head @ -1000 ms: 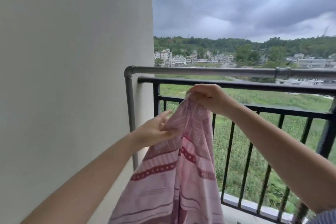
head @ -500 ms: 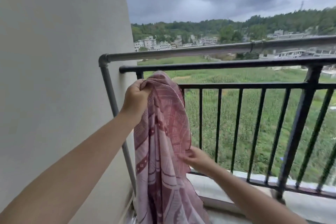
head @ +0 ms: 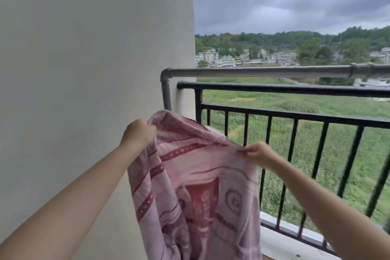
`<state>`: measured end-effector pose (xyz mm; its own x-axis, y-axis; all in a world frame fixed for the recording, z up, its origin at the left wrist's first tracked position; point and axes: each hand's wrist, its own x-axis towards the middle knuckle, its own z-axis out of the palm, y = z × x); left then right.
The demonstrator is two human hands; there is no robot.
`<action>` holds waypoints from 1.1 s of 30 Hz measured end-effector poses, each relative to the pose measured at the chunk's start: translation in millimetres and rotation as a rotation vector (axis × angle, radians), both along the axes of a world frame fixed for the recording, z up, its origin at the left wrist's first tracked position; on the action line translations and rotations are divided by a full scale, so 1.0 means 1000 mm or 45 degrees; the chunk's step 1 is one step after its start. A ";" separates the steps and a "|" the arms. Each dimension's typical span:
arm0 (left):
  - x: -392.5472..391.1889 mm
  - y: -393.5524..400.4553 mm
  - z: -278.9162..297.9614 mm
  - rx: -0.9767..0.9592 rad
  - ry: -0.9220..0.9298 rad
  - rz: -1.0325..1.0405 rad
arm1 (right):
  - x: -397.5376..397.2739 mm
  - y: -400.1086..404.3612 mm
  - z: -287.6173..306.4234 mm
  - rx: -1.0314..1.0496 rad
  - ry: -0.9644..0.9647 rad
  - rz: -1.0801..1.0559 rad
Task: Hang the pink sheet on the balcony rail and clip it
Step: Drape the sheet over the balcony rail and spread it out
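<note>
The pink sheet (head: 196,186), patterned with dark red bands, hangs in front of me below the rails. My left hand (head: 138,133) grips its upper edge near the wall. My right hand (head: 258,153) pinches the same edge further right, so the top of the sheet is stretched between both hands. The grey pipe rail (head: 259,72) runs across above, with the black balcony rail (head: 285,88) just under it. The sheet touches neither rail. No clip is in view.
A pale wall (head: 95,69) fills the left side, close to my left arm. The grey pipe bends down at an elbow (head: 165,76) beside the wall. Black vertical bars (head: 295,164) stand over a white ledge (head: 285,238). Fields and buildings lie beyond.
My right hand moved up from the sheet's lower fold to pinch the top edge at the right. My left hand dropped lower and the sheet spread out between both hands.
</note>
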<state>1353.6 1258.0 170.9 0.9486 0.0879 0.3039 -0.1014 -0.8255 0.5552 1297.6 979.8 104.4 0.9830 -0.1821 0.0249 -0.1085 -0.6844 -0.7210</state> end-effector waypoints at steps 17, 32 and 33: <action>-0.028 -0.056 -0.022 -0.564 -0.143 -1.012 | -0.020 0.040 0.031 0.171 -0.203 0.426; 0.016 -0.023 -0.024 0.770 0.318 -0.313 | -0.022 -0.013 0.054 0.179 -0.018 0.117; 0.010 -0.027 -0.028 0.819 0.362 -0.384 | -0.020 -0.010 0.070 0.181 -0.066 0.122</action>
